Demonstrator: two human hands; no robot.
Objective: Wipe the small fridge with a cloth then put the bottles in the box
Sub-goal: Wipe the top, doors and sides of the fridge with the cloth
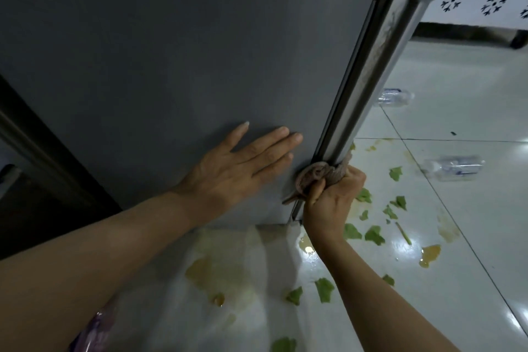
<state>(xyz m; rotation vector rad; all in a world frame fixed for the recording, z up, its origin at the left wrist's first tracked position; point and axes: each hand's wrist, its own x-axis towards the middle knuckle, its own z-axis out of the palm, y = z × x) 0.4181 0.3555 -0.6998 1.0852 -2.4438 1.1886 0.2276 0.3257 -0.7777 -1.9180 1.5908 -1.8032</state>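
Note:
The small grey fridge [171, 51] fills the upper left of the head view, seen from its side. My left hand [237, 168] lies flat on that side panel, fingers straight. My right hand [333, 197] grips a bunched brownish cloth [314, 176] and holds it against the lower end of the door edge and seal [368, 77]. Two clear plastic bottles lie on their sides on the floor to the right: one [395, 96] close to the door edge, the other [454, 167] farther right. No box is in view.
The white tiled floor [471, 208] carries scattered green leaf scraps [374, 234] and yellow-brown spill patches [430, 254]. A white panel with black flower cut-outs [485, 0] stands at the top right. A dark cabinet [43, 180] sits to the left of the fridge.

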